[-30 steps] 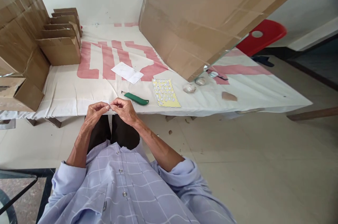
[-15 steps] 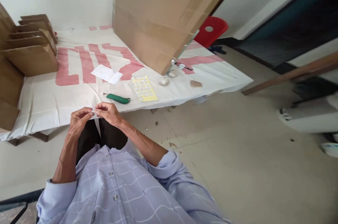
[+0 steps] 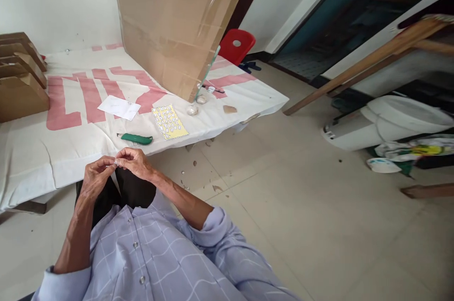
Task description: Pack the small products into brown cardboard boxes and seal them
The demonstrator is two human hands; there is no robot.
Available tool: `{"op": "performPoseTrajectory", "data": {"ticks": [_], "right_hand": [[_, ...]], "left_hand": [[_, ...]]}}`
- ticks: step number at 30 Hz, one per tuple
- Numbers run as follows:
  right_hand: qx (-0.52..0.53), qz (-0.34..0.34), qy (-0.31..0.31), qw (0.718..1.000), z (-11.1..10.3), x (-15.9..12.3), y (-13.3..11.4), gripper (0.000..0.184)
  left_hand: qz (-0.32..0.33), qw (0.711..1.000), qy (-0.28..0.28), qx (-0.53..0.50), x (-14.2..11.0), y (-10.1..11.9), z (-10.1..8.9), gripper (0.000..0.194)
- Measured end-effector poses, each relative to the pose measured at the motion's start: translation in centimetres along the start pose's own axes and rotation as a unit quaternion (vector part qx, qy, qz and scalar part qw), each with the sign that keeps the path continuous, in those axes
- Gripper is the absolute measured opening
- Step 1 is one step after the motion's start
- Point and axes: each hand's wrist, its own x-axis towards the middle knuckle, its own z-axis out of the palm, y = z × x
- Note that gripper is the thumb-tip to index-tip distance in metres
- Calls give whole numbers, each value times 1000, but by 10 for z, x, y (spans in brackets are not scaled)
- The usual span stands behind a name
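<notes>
My left hand and my right hand meet over my lap at the table's front edge. Between their pinched fingertips is a small whitish piece, mostly covered by the fingers, so its kind is unclear. Just beyond my hands lies a green utility knife on the cloth. To its right is a yellow sheet dotted with rows of small white pieces. A white slip of paper lies behind the knife.
A large cardboard panel stands on the cloth-covered table. Two small wrapped lumps and a brown scrap sit near its foot. Folded cardboard boxes stand at left. Beyond are a red chair and a white bucket.
The camera view has swung to the right, so the table things appear further left. My hands stay together, with fingers pinched on the small piece.
</notes>
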Motion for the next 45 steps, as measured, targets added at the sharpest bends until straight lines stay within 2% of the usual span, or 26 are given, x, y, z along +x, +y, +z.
{"op": "performPoseTrajectory", "data": {"ticks": [5,8,11,15,17,20,25,32,45], "right_hand": [[-10,3,20,1000,-2,-4,6,49],[-29,-17,36,999,-15,-7,4,42],[-79,-49,97,991,-57,-12,-9,35],[-194,-76,194,959,-139,-15,-30,32],[-256,-57,212,941,-173,-13,-34,30],[-319,-18,209,924,-201,-9,-31,25],[-344,2,187,920,-212,-3,-21,19],[-382,5,170,908,-220,-3,-18,14],[-471,-15,153,869,-220,-3,-12,8]], "left_hand": [[11,1000,-13,7,1,-1,10,27],[10,1000,-18,11,1,-3,13,25],[11,999,17,43,3,-5,5,24],[-3,992,101,77,5,-11,-21,29],[-25,988,128,88,6,-14,-33,32],[-61,984,139,90,4,-17,-44,37],[-91,984,132,71,1,-15,-46,44],[-80,984,140,80,3,-16,-45,43],[-69,986,135,66,5,-20,-47,40]]}}
